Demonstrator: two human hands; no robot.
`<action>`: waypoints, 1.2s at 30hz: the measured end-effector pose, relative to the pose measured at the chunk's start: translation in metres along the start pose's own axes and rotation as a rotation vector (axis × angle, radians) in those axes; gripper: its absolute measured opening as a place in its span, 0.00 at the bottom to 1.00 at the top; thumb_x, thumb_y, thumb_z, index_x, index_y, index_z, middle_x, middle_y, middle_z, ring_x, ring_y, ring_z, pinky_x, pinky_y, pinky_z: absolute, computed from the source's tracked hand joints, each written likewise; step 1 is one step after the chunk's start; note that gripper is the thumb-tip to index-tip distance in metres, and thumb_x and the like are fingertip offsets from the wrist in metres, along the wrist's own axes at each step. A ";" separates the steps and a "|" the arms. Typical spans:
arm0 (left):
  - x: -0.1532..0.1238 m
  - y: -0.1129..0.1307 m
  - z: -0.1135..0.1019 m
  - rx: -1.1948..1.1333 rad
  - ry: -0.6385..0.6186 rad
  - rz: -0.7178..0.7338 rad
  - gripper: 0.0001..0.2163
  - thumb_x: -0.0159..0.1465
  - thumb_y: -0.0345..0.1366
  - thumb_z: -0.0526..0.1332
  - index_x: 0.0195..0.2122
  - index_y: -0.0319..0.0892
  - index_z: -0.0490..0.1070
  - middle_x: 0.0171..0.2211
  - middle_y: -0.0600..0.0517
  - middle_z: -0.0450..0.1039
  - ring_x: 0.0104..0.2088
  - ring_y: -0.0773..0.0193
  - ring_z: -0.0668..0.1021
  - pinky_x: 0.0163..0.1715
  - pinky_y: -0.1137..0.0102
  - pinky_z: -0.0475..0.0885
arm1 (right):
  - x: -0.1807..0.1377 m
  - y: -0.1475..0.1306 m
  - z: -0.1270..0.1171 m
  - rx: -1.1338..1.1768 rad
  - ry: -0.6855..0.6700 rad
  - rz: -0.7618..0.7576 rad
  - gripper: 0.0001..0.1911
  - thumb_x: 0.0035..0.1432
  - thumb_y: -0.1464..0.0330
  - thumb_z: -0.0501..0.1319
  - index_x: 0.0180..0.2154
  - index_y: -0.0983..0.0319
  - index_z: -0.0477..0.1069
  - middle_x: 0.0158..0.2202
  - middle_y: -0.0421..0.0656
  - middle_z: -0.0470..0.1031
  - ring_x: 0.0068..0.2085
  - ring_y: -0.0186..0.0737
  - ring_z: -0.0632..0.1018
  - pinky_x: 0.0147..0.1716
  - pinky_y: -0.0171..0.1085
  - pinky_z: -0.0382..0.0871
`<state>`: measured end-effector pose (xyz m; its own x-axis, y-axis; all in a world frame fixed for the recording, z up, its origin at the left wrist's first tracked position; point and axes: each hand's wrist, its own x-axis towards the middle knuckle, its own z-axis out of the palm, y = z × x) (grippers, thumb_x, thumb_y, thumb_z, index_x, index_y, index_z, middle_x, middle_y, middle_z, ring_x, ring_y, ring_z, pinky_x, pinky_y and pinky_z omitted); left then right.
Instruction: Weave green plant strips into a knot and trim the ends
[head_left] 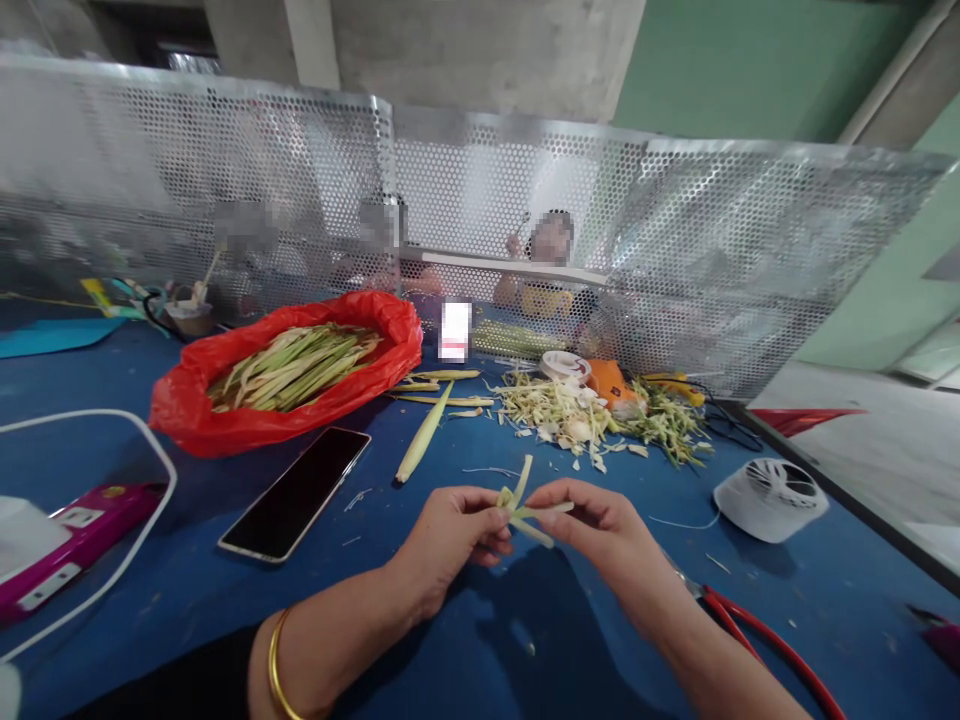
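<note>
Pale green leaf strips, crossed or folded together at the middle with their ends sticking out, are held above the blue table. My left hand pinches the crossing between thumb and fingers. On the other side, my right hand has thumb and forefinger closed on one of the strip ends. Below my right forearm lie red-handled scissors or pliers, partly covered by the arm. Just beyond my hands rests a long pale green husk or stalk, near several yellowed strips.
A red plastic bag full of long leaves stands at the back left, a phone before it. Trimmings are heaped at the back, beside a tape roll. White thread spool right; purple power strip left. A perforated metal screen closes the far edge.
</note>
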<state>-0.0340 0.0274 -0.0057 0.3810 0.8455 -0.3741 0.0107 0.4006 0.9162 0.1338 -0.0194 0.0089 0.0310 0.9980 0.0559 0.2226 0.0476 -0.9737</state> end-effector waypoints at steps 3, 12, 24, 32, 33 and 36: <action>-0.001 0.001 0.000 -0.003 -0.035 -0.024 0.06 0.55 0.31 0.63 0.33 0.36 0.76 0.22 0.54 0.72 0.22 0.71 0.75 0.23 0.76 0.69 | 0.001 -0.001 -0.002 0.193 -0.045 0.094 0.11 0.48 0.62 0.67 0.34 0.61 0.78 0.29 0.42 0.76 0.31 0.37 0.72 0.34 0.36 0.65; 0.001 -0.003 0.001 0.058 -0.059 0.029 0.11 0.54 0.33 0.64 0.39 0.38 0.71 0.22 0.55 0.74 0.23 0.68 0.77 0.25 0.74 0.70 | 0.001 0.010 0.016 0.169 0.051 -0.091 0.08 0.53 0.62 0.64 0.29 0.61 0.75 0.27 0.40 0.73 0.28 0.35 0.71 0.31 0.35 0.65; -0.001 -0.004 0.005 0.148 0.006 0.194 0.07 0.53 0.32 0.64 0.27 0.40 0.65 0.20 0.54 0.73 0.23 0.66 0.77 0.27 0.72 0.72 | -0.004 0.021 0.024 -0.148 0.143 -0.033 0.09 0.55 0.63 0.60 0.28 0.62 0.70 0.23 0.38 0.70 0.25 0.33 0.66 0.24 0.33 0.59; -0.004 -0.008 0.005 0.381 0.054 0.329 0.05 0.52 0.34 0.63 0.26 0.42 0.67 0.21 0.53 0.74 0.25 0.63 0.77 0.26 0.71 0.70 | -0.004 0.022 0.025 -0.129 0.174 -0.025 0.10 0.55 0.63 0.60 0.26 0.61 0.68 0.21 0.37 0.67 0.24 0.33 0.65 0.23 0.32 0.58; -0.005 -0.007 0.005 0.419 0.062 0.345 0.04 0.53 0.34 0.63 0.26 0.42 0.67 0.22 0.53 0.74 0.25 0.63 0.77 0.26 0.71 0.69 | -0.004 0.023 0.025 -0.130 0.178 -0.026 0.10 0.55 0.63 0.60 0.26 0.61 0.67 0.21 0.36 0.67 0.24 0.33 0.65 0.22 0.32 0.58; -0.007 -0.006 0.005 0.516 0.094 0.386 0.03 0.53 0.34 0.62 0.26 0.42 0.68 0.24 0.53 0.75 0.26 0.64 0.76 0.26 0.72 0.67 | -0.005 0.023 0.025 -0.134 0.174 -0.024 0.10 0.56 0.64 0.61 0.25 0.61 0.68 0.20 0.36 0.66 0.24 0.32 0.64 0.22 0.31 0.58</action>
<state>-0.0320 0.0178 -0.0079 0.3640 0.9314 0.0061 0.3407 -0.1392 0.9298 0.1141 -0.0221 -0.0189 0.1898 0.9736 0.1271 0.3525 0.0533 -0.9343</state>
